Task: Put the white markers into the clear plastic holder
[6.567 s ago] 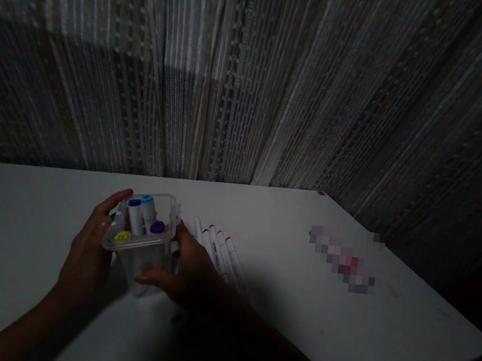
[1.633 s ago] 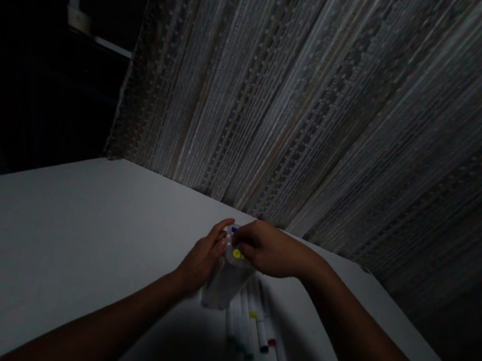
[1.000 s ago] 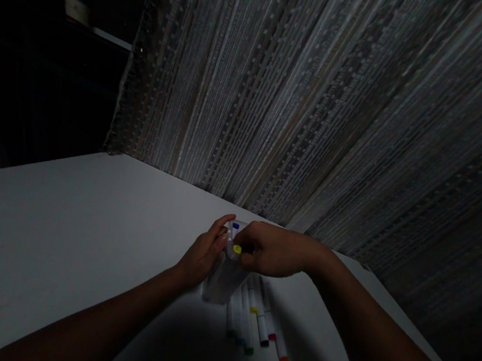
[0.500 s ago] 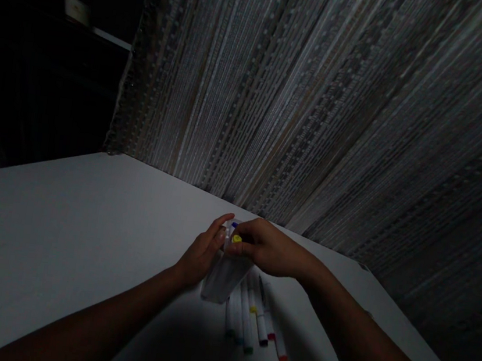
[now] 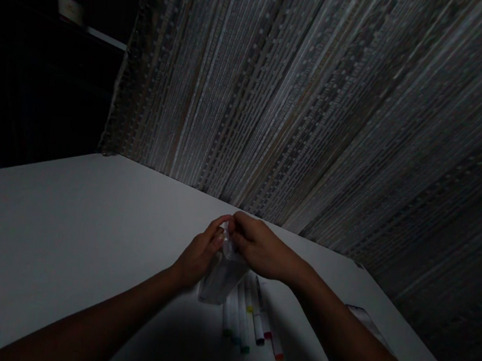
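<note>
Dim room, white table (image 5: 63, 229). Both hands meet over a clear plastic container (image 5: 219, 274) standing upright on the table.

Left hand (image 5: 197, 254) cups the container's near-left wall, fingers curled around it, thumb up toward the rim. Right hand (image 5: 259, 247) comes in from the other side, fingers bent over the container's mouth and covering it (whether the fingertips pinch something there I cannot tell; the top is hidden under the knuckles).

Step in hand, as I judge it: working at the container's top, with the left hand steadying the body while the right handles whatever sits at the rim. A next move would call for the left grip to stay firm, since the container is tall and narrow and looks easy to tip.

Just below the right hand, against the container's foot, lies a row of loose markers (image 5: 250, 322), white barrels side by side, caps showing green, dark, red and orange at the near ends. Beyond the right forearm a flat pale object (image 5: 367, 320) rests near the table edge. A striped curtain (image 5: 321, 97) hangs behind the hands.

The markers lie close enough to the container's base to be knocked if it slides.
</note>
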Tool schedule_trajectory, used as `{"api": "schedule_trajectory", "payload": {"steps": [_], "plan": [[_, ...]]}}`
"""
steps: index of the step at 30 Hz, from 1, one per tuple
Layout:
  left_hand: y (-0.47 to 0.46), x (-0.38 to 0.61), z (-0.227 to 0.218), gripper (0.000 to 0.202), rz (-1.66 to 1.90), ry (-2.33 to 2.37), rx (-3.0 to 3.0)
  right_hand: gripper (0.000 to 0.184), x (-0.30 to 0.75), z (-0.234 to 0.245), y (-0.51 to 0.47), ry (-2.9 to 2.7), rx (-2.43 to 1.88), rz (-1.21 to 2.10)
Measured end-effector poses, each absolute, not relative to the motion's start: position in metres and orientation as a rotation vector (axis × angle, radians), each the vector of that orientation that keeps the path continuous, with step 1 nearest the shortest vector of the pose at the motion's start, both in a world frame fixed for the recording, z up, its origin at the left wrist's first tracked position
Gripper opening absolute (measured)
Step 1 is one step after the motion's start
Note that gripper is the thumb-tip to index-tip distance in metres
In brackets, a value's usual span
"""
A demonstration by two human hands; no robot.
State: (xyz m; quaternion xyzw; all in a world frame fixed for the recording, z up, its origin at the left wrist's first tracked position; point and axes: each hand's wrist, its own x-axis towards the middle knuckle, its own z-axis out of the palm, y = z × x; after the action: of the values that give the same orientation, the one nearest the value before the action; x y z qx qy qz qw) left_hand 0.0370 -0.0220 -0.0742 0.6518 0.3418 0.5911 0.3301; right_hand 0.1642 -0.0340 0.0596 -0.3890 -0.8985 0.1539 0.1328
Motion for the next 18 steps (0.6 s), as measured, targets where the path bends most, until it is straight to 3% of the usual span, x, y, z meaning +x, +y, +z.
{"api": "schedule_trajectory", "payload": {"steps": [8, 18], "plan": [[-0.022, 0.038, -0.073, 0.05, 1.603, 0.932, 1.737, 0.015, 0.165, 0.049, -0.03, -2.607, -0.994, 0.402], [-0.009, 0.033, -0.094, 0.049, 1.579, 1.156, 1.663, 0.016, 0.195, 0.033, -0.048, -2.439, -1.059, -0.114]]}}
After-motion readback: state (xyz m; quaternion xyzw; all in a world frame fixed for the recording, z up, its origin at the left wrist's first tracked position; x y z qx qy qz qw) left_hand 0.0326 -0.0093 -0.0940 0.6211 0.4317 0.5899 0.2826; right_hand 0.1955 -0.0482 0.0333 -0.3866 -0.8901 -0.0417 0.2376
